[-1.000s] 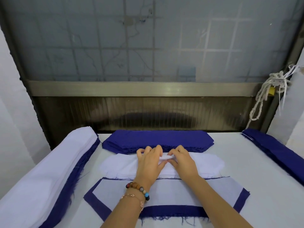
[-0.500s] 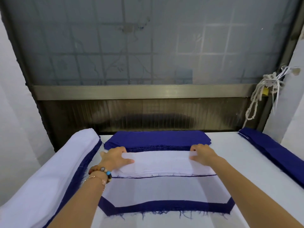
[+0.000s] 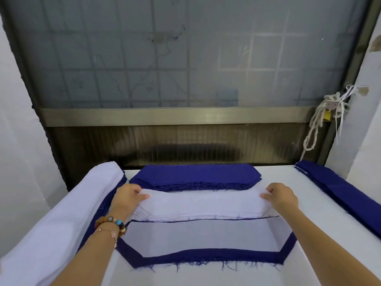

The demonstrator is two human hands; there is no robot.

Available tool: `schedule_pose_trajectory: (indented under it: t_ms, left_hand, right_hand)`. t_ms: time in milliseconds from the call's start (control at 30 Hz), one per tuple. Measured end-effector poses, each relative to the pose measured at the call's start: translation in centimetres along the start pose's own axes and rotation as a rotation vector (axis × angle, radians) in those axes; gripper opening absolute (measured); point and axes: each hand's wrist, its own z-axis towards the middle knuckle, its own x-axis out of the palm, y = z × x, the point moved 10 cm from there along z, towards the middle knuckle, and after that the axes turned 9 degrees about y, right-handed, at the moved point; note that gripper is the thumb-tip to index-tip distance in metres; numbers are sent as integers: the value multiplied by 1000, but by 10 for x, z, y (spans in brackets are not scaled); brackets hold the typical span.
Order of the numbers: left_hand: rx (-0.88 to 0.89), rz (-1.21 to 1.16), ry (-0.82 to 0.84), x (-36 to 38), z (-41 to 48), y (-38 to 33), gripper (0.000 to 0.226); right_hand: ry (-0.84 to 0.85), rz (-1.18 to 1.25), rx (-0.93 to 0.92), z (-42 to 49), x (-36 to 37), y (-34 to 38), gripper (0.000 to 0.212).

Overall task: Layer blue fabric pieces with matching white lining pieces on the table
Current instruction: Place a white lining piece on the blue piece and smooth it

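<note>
A stack of white lining pieces (image 3: 204, 207) lies across the middle of the table. My left hand (image 3: 128, 198) pinches the top white piece at its left end, and my right hand (image 3: 280, 196) pinches it at its right end. Behind the white stack sits a pile of blue fabric pieces (image 3: 195, 176). In front of it lies a blue piece (image 3: 206, 258) with a white lining piece (image 3: 206, 234) on top, leaving a frayed blue border along the near edge and slanted ends.
A tall layered pile of white and blue fabric (image 3: 55, 223) runs along the left edge of the table (image 3: 321, 244). Another blue stack (image 3: 346, 195) lies along the right edge. A dark frosted window (image 3: 185, 58) stands behind, with a knotted white rope (image 3: 321, 124) hanging at right.
My hands slid apart from the middle of the white stack to its two ends, and now hold the top white piece by its ends.
</note>
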Motion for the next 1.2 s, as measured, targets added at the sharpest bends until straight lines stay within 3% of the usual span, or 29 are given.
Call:
schedule_pose_trajectory:
  t_ms: [100,233,333,433,533,733,933,1033,1200]
  left_hand:
    - [29,7,7,-1,-2,0,48]
    - [7,-29,10,-1,-3,2,26]
    - [-5,-86,-4,-3,-5,2,28]
    - [15,-43,-28,-5,-9,-2,21]
    - [41,-42,-51,-7,-14,-7,20]
    - [47,-265,-92,-25,-29,-20,18]
    - [96,-309,-149,-46,-54,-38,28]
    - [62,-281,-134,-53,-60,-42,37]
    - [-40,-454,-96,-52,-77,-26,39]
  right_hand:
    - [-9,75,-21,2,0,-1,22]
    - [-15,132,-72,4,0,1,23]
    - [-44,178,-91,-1,-3,3,23]
    - [-44,76,-105,-5,-3,7,18]
    - [-116,-52,-131,-8,-9,9,27]
    - [-141,226,-154,-13,-24,1,24]
    - [-80,377,-121,-26,-38,1,44]
    - [-73,463,-131,-36,-45,2,45]
    - [-35,483,-119,-55,-47,-3,45]
